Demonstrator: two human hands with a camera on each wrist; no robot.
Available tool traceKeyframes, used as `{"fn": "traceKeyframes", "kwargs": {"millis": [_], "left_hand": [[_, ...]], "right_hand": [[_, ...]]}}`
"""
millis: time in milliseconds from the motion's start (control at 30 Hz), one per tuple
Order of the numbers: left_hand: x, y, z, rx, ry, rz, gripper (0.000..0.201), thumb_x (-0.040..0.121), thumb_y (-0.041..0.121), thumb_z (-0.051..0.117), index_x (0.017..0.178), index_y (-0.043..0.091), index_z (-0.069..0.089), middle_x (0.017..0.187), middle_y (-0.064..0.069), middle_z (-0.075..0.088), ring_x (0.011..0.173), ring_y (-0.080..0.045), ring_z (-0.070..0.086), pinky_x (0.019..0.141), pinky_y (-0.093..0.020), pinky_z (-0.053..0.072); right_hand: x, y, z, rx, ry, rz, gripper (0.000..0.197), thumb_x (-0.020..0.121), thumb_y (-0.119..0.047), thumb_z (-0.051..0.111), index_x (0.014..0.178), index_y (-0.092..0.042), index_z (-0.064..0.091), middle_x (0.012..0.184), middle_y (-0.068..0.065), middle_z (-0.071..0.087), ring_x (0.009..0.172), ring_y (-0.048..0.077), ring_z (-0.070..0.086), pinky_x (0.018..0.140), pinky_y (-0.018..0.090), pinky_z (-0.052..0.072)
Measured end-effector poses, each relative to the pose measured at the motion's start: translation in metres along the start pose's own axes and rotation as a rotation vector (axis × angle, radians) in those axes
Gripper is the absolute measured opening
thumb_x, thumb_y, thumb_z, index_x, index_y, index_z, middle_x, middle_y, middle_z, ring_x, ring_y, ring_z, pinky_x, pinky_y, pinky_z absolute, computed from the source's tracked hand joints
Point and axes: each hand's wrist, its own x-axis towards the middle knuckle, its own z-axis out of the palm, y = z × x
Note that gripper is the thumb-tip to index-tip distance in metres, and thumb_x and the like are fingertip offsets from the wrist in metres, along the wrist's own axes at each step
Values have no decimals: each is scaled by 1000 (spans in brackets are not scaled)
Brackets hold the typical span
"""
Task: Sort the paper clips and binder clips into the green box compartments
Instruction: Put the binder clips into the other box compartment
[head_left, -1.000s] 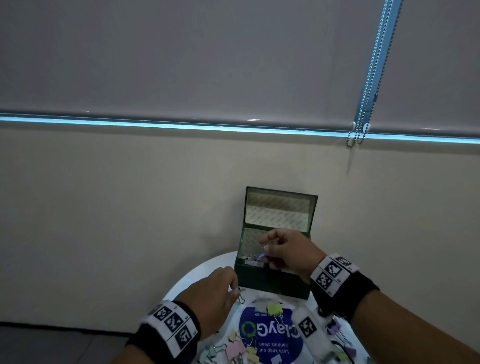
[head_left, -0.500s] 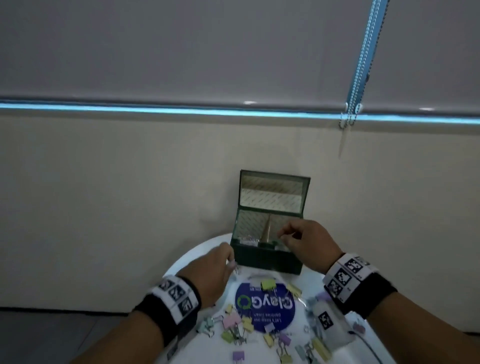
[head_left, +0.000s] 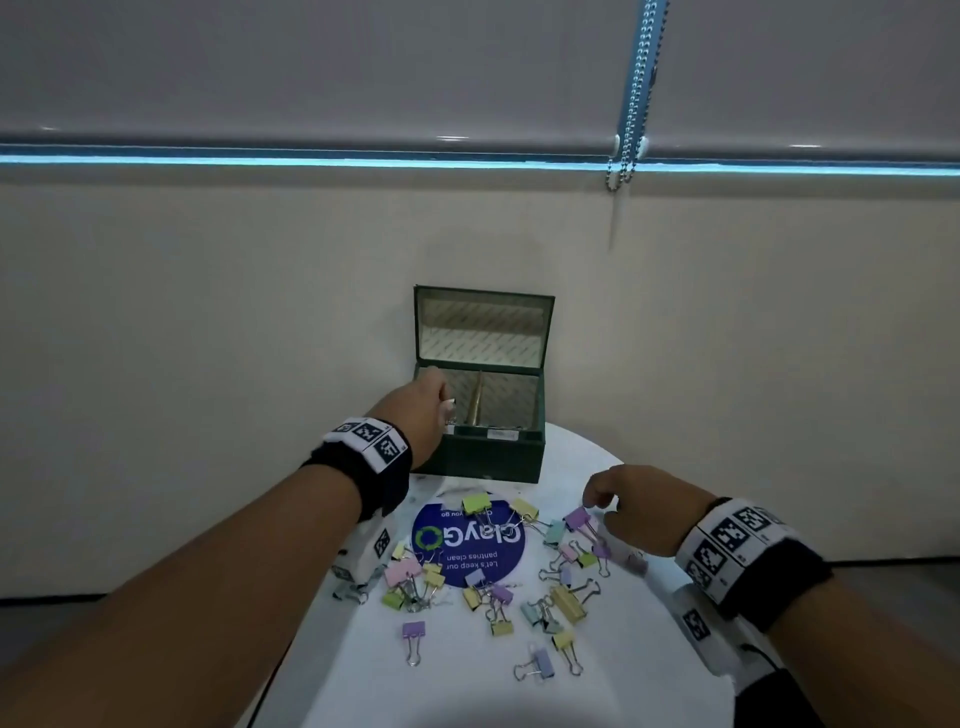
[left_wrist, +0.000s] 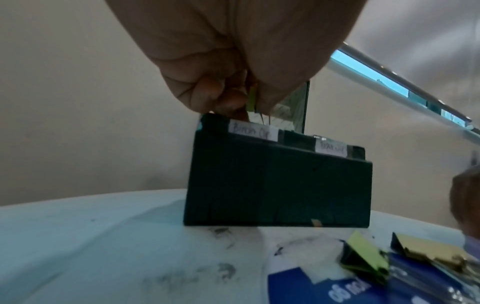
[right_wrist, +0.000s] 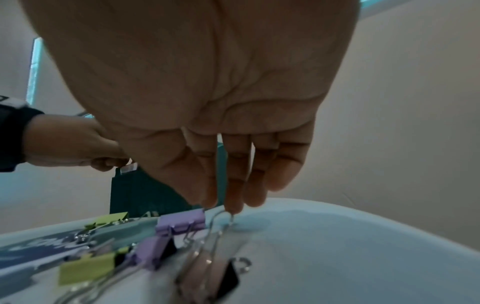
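The open green box (head_left: 480, 457) stands at the back of the round white table (head_left: 634, 654), with a divider (head_left: 475, 402) splitting it in two. My left hand (head_left: 434, 402) hovers over the box's left compartment and pinches a yellow-green binder clip (left_wrist: 251, 100), its wire handles hanging just above the left label (left_wrist: 253, 132). My right hand (head_left: 597, 501) reaches down at the table's right side. Its straight fingertips (right_wrist: 233, 205) touch the raised wire handle of a purple binder clip (right_wrist: 182, 221), also seen as the purple binder clip (head_left: 577, 518) from the head.
Several pastel binder clips (head_left: 566, 603) lie scattered over the table and on a round blue sticker (head_left: 467, 551). A second label (left_wrist: 331, 149) marks the box's right compartment. The lid (head_left: 483, 332) leans on the beige wall. A blind chain (head_left: 631, 104) hangs at upper right.
My right hand left the box and dropped to the purple clip on the table's right. My left hand rose from the table to the box's left compartment with a clip.
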Motion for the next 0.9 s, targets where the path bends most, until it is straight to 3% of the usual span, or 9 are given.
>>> {"fn": "traceKeyframes", "kwargs": {"millis": [100, 167, 267, 333, 467, 500, 600, 733, 900], "left_hand": [[-3, -1, 2, 10, -22, 8, 27, 99, 29, 54, 124, 18, 52, 125, -6, 58, 106, -22, 59, 90, -31, 46], [-15, -5, -6, 4, -31, 58, 37, 97, 33, 57, 132, 24, 50, 137, -1, 46, 111, -18, 57, 97, -31, 43], [-40, -19, -23, 21, -51, 97, 24, 96, 35, 58, 119, 31, 55, 121, 8, 50, 87, -6, 57, 88, -29, 48], [-60, -34, -34, 88, -173, 55, 13, 95, 30, 57, 109, 34, 58, 108, 11, 58, 78, -1, 53, 81, -25, 45], [-96, -58, -47, 217, -533, -117, 26, 88, 41, 66, 112, 34, 62, 103, 13, 63, 87, -5, 57, 83, -22, 44], [-104, -60, -48, 213, -553, -143, 30, 84, 46, 69, 110, 34, 62, 99, 14, 64, 86, -5, 58, 81, -21, 45], [-120, -61, -44, 240, -518, -166, 37, 72, 60, 75, 96, 36, 61, 86, 14, 60, 76, -2, 56, 70, -22, 43], [-131, -56, -28, 355, -519, -176, 51, 65, 78, 65, 91, 35, 61, 88, 16, 58, 82, 0, 54, 79, -26, 48], [-132, -51, -18, 355, -464, -126, 32, 77, 61, 63, 87, 31, 62, 86, 12, 63, 81, -5, 58, 78, -29, 51]], "right_hand": [[-7, 8, 5, -24, -12, 30, 20, 90, -27, 56, 109, -32, 60, 108, -10, 63, 87, 10, 55, 78, 23, 44], [-13, 15, 8, -47, -16, 52, 14, 85, -41, 61, 96, -35, 54, 98, -11, 63, 83, 8, 56, 76, 26, 47], [-20, 24, 12, -83, -40, 79, 25, 75, -51, 65, 89, -35, 52, 90, -12, 62, 81, 5, 57, 75, 27, 50], [-24, 23, 14, -59, -39, 73, 24, 74, -47, 68, 90, -35, 54, 87, -15, 61, 78, 0, 55, 69, 23, 46], [-22, 13, 14, -34, -39, 22, 9, 81, -31, 68, 88, -29, 63, 87, -14, 65, 77, 0, 56, 63, 17, 40], [-21, 11, 14, -44, -25, 11, 2, 82, -28, 65, 83, -28, 64, 84, -13, 65, 76, 1, 58, 62, 17, 41], [-18, 7, 15, -67, 11, -8, 14, 83, -25, 59, 69, -27, 59, 71, -11, 62, 66, 3, 55, 58, 17, 39], [-16, 4, 13, -49, 101, -53, 23, 84, -13, 52, 73, -32, 56, 80, -12, 56, 68, 1, 50, 58, 17, 34], [-16, 5, 14, 24, 71, -74, 27, 81, 0, 46, 74, -26, 52, 86, -9, 50, 71, 7, 47, 61, 18, 32]]}}
